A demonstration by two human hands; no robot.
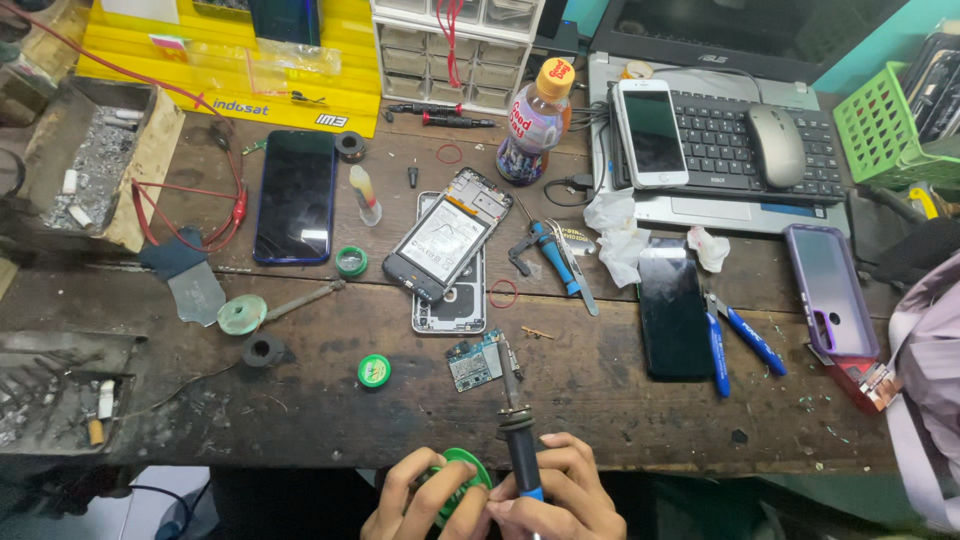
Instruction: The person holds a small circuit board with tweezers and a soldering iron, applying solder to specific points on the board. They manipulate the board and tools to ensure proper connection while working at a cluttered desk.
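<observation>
1. Our right hand (560,495) is wrapped tight around the soldering iron (515,420), whose tip reaches forward onto the small circuit board (475,362) lying just ahead of our hands on the tabletop (600,400).
2. Our left hand (415,500) curls round a green round tin (455,480), fingers partly closed on its rim, touching the right hand.
3. We judge the hot tip could slide off the loose board, since nothing pins it down; it might scorch the wood or the opened phone (445,245) just beyond.
4. The black phone (675,310) right of the iron lies near enough to catch a stray swing.
5. Our wrists are cut off by the frame edge, and the tin's contents are hidden; probably paste or wire, but we cannot tell.
</observation>
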